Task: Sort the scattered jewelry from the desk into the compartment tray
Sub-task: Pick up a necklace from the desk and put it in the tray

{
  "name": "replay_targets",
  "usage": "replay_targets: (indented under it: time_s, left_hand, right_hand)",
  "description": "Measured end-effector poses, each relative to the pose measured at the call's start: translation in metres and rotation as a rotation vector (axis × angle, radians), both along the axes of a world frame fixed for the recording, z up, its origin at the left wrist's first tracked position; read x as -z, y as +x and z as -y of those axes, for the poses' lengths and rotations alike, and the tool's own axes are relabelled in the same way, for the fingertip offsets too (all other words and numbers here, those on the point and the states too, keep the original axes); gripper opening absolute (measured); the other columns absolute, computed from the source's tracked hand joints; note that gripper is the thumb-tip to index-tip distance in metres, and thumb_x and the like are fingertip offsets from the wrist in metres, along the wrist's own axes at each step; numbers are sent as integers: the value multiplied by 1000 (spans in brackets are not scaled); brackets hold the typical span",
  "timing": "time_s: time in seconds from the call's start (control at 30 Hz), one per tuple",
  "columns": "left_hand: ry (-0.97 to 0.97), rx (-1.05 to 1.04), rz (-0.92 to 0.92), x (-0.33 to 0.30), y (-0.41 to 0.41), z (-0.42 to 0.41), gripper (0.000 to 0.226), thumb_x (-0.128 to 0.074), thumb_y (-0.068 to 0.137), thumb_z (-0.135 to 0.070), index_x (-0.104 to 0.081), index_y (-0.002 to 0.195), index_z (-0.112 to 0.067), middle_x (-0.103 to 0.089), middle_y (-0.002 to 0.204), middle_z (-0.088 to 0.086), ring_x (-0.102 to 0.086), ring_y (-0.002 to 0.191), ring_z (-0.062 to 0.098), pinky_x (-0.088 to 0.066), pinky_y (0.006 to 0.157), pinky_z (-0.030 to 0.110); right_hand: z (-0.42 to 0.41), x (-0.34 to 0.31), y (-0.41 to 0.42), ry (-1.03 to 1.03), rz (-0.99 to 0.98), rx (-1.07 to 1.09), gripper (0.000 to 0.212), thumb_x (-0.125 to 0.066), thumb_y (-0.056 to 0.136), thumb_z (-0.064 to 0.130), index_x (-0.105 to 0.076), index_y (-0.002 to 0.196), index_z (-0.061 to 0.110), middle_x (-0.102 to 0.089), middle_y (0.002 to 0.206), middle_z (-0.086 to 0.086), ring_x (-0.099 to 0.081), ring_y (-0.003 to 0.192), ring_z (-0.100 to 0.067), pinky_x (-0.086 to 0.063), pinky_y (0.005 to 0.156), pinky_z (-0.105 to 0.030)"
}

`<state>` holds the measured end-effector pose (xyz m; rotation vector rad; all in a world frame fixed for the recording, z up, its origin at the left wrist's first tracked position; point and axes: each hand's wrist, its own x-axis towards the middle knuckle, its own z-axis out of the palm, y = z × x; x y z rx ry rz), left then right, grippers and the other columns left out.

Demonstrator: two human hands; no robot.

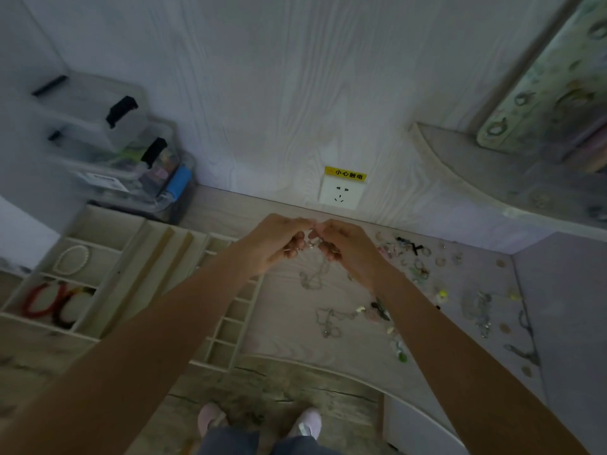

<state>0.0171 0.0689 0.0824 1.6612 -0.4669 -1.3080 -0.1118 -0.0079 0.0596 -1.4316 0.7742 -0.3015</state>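
While both hands meet above the back edge of the pale wood-grain counter (289,326), the left hand (279,239) and right hand (341,244) each pinch a thin silver chain necklace (313,267) dangling between them; the cream compartment tray (131,257) sits at the counter's left side.

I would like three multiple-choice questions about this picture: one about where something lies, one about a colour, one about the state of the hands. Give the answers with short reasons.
1. Where does the white bead bracelet lie?
A. in a tray compartment
B. on the floor
C. on the wall shelf

2. What colour is the label above the wall socket?
A. blue
B. yellow
C. green

3. What are the hands doing?
A. resting flat on the desk
B. hanging empty
C. together pinching a silver chain

Answers:
1 A: the white bead bracelet sits inside the compartment tray.
2 B: the label over the wall socket is yellow.
3 C: left hand and right hand hold the silver chain above the desk.
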Motion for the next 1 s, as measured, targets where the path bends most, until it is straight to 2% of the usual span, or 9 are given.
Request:
replay_targets:
  time_s: [0.13, 0.23, 0.37, 0.5, 0.53, 0.6, 0.67, 0.77, 1.0]
  left_hand:
    - [-50, 3, -61, -1, 12, -10, 20, -49, 96, -19, -58, 82, -8, -44, 60, 0, -44, 45, 6, -37, 45, 17]
    - [-67, 32, -80, -1, 17, -11, 25, -43, 99, -25, -51, 77, -13, -45, 62, -1, -44, 52, 10, -38, 53, 21]
    - [-91, 36, -87, -1, 20, -12, 27, -41, 99, -30, -50, 78, -16, -49, 63, -2, -48, 57, 11, -41, 69, 27]
    - [-169, -11, -215, -1, 23, -12, 28, -40, 100, -28, -49, 76, -15, -49, 59, -2, -47, 51, 10, -41, 69, 29]
    - [-199, -32, -283, -2, 24, -13, 29, -39, 100, -27, -48, 76, -14, -48, 59, -1, -46, 49, 10, -42, 68, 30]
    - [-259, -85, -418, -3, 31, -18, 30, -37, 101, -25, -47, 76, -12, -47, 60, 2, -47, 47, 10, -47, 63, 32]
    - [-295, -124, -486, -3, 42, -27, 29, -37, 101, -23, -47, 76, -10, -49, 61, 4, -51, 49, 12, -54, 57, 30]
    - [-325, -160, -501, -2, 66, -46, 26, -41, 100, -19, -50, 78, -8, -53, 64, 7, -57, 55, 15, -57, 57, 30]
    - [-309, -334, -428, 0, 121, -98, 23, -46, 97, -16, -52, 77, -7, -53, 58, 4, -61, 52, 14, -57, 55, 28]
  right_hand:
    - [-4, 0, 5, 74, -30, -20, 18, -55, 93, 16, -65, 80, 8, -62, 70, -4, -56, 62, -11, -48, 63, -19]
    - [-6, -1, 10, 171, -31, 0, 17, -57, 91, 13, -59, 75, 10, -60, 71, -2, -59, 61, -6, -49, 60, -16]
    - [-9, -5, 14, 227, -93, -56, 30, -51, 95, 28, -48, 69, 14, -49, 59, 0, -42, 52, -10, -37, 53, -20]
    - [-13, -2, 20, 142, -154, -6, 46, -49, 93, 42, -44, 55, 16, -48, 51, 3, -42, 50, -12, -37, 58, -23]
    - [-13, 0, 22, 119, -141, 14, 44, -52, 93, 40, -52, 58, 14, -55, 58, 1, -49, 57, -13, -41, 63, -23]
    - [-16, 3, 27, 119, -84, 28, 34, -54, 93, 30, -67, 83, 1, -62, 79, -10, -61, 81, -14, -48, 74, -23]
    - [-21, 2, 36, 246, 37, 49, 29, -51, 95, 18, -63, 96, -9, -61, 89, -19, -66, 90, -18, -54, 74, -22]
    - [-36, -7, 58, 427, 128, 22, 23, -48, 96, 13, -61, 98, -5, -70, 87, -18, -72, 77, -22, -59, 67, -27]
    - [-79, -5, 124, 429, 70, -8, 16, -49, 96, 19, -55, 91, 5, -71, 68, -8, -71, 61, -20, -59, 57, -29]
